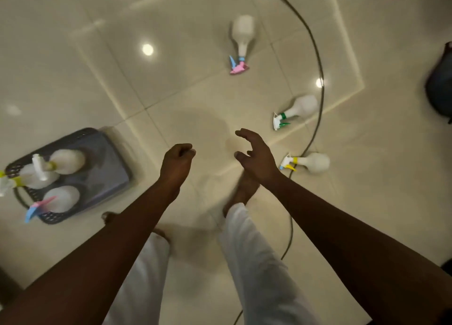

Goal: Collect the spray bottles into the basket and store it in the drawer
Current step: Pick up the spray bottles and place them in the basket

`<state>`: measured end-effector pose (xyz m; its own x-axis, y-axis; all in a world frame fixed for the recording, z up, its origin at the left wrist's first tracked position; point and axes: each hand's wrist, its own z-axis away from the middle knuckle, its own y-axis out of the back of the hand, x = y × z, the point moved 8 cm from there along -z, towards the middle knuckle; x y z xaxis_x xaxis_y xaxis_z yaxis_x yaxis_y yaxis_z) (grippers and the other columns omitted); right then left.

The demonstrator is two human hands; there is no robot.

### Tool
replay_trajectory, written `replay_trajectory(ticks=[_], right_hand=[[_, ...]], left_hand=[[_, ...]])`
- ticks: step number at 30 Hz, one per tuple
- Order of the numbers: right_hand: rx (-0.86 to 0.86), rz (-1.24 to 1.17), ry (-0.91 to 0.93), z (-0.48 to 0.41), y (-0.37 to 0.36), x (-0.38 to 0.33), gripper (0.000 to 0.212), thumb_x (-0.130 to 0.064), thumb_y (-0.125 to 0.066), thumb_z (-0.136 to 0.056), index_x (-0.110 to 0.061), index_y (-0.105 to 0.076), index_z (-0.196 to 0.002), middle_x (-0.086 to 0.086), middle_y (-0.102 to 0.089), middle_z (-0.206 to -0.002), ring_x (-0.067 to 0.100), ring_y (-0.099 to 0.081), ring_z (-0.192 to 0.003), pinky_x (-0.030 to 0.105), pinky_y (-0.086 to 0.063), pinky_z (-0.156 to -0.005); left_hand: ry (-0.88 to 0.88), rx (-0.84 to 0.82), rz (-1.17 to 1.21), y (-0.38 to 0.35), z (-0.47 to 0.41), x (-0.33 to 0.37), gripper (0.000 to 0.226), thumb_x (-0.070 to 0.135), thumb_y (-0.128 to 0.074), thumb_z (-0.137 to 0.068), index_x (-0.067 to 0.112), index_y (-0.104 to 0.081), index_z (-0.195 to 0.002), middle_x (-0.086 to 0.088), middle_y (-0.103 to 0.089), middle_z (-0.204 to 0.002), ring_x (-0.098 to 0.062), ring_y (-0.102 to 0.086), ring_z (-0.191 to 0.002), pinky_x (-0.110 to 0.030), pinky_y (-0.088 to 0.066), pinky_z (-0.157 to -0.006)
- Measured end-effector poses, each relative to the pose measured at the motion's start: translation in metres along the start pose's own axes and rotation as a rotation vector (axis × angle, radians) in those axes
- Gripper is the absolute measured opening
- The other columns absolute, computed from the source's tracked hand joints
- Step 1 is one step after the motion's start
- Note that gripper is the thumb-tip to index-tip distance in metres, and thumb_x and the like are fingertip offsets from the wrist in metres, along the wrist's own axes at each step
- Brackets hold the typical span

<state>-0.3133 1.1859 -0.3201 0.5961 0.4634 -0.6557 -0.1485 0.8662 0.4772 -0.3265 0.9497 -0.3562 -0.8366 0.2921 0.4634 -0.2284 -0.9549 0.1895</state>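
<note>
A dark grey perforated basket point(107, 153) sits on the floor at the left, holding three white spray bottles: two with yellow collars point(68, 161) and one with a pink and blue nozzle point(61, 198). Three more white bottles lie on the tiles: a pink-nozzled bottle point(242, 36) far ahead, a green-nozzled bottle point(302, 107) to the right, and a yellow-nozzled bottle point(315, 162) nearest. My left hand point(177, 164) hovers with fingers curled shut, holding nothing. My right hand point(255, 157) is open with fingers spread, just left of the yellow-nozzled bottle, not touching it.
A grey cable point(318, 63) curves across the floor past the right-hand bottles and down toward me. A dark object point(440, 85) sits at the right edge. My bare feet and white trousers point(252, 263) are below my arms on glossy cream tiles.
</note>
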Motion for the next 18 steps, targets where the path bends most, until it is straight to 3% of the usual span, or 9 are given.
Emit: replay_trajectory(ticks=[4,8,9,12,13,14,16,18], right_hand=[[0.043,0.004,-0.102,-0.002,0.069,0.072,0.058,0.003,-0.068,-0.087,-0.012,-0.058,-0.142,0.003,-0.052,-0.151,0.015,-0.046,-0.142,0.041,-0.041,-0.117],[0.097,0.048,-0.187,-0.006,0.134,0.143,0.057,-0.001,-0.07,-0.086,-0.014,-0.06,-0.14,0.003,-0.055,-0.149,0.017,-0.049,-0.141,0.017,-0.033,-0.11],[0.102,0.051,-0.206,-0.008,0.15,0.16,0.056,-0.001,-0.071,-0.086,-0.013,-0.06,-0.14,0.004,-0.056,-0.149,0.019,-0.05,-0.14,0.015,-0.032,-0.108],[0.1,0.086,-0.265,-0.016,0.189,0.208,0.054,-0.003,-0.073,-0.087,-0.01,-0.06,-0.14,0.009,-0.056,-0.148,0.023,-0.051,-0.139,0.015,-0.03,-0.105],[0.11,0.097,-0.291,-0.019,0.202,0.225,0.054,-0.004,-0.074,-0.088,-0.008,-0.06,-0.139,0.01,-0.056,-0.147,0.025,-0.052,-0.138,0.014,-0.03,-0.105],[0.123,0.109,-0.306,-0.024,0.213,0.242,0.053,-0.004,-0.074,-0.088,-0.006,-0.06,-0.139,0.012,-0.057,-0.147,0.027,-0.052,-0.138,0.015,-0.03,-0.105],[0.127,0.143,-0.336,-0.034,0.23,0.274,0.051,-0.008,-0.075,-0.089,-0.004,-0.061,-0.139,0.015,-0.057,-0.146,0.03,-0.053,-0.138,0.021,-0.032,-0.109],[0.107,0.18,-0.37,-0.046,0.242,0.306,0.051,-0.012,-0.075,-0.091,-0.004,-0.061,-0.139,0.017,-0.057,-0.146,0.031,-0.053,-0.139,0.027,-0.034,-0.111]], left_hand=[[0.028,-0.09,-0.07,-0.093,0.007,0.015,0.032,0.024,-0.061,-0.1,0.015,-0.067,-0.13,-0.009,-0.069,-0.13,-0.029,-0.063,-0.124,-0.05,-0.05,-0.111],[0.085,-0.159,-0.104,-0.182,0.013,0.02,0.032,0.02,-0.059,-0.101,0.01,-0.066,-0.131,-0.011,-0.068,-0.131,-0.028,-0.063,-0.124,-0.047,-0.05,-0.112],[0.102,-0.177,-0.111,-0.204,0.013,0.02,0.032,0.017,-0.058,-0.101,0.007,-0.065,-0.131,-0.011,-0.069,-0.125,-0.026,-0.066,-0.119,-0.042,-0.053,-0.107],[0.18,-0.231,-0.087,-0.263,0.013,0.012,0.025,0.006,-0.056,-0.101,0.0,-0.064,-0.124,-0.01,-0.067,-0.094,-0.008,-0.072,-0.075,-0.021,-0.061,-0.07],[0.217,-0.255,-0.095,-0.283,0.014,0.007,0.024,0.006,-0.058,-0.1,0.0,-0.065,-0.122,-0.016,-0.068,-0.095,-0.013,-0.074,-0.077,-0.025,-0.064,-0.077],[0.245,-0.278,-0.101,-0.303,0.014,0.002,0.024,0.008,-0.06,-0.099,0.001,-0.067,-0.121,-0.025,-0.069,-0.105,-0.026,-0.074,-0.092,-0.039,-0.062,-0.094],[0.256,-0.323,-0.178,-0.338,0.008,-0.009,0.024,0.02,-0.062,-0.098,0.01,-0.07,-0.119,-0.027,-0.066,-0.129,-0.038,-0.062,-0.126,-0.057,-0.042,-0.118],[0.236,-0.41,-0.299,-0.374,-0.001,-0.02,0.022,0.031,-0.058,-0.098,0.022,-0.069,-0.116,-0.012,-0.069,-0.129,-0.032,-0.061,-0.128,-0.05,-0.04,-0.118]])
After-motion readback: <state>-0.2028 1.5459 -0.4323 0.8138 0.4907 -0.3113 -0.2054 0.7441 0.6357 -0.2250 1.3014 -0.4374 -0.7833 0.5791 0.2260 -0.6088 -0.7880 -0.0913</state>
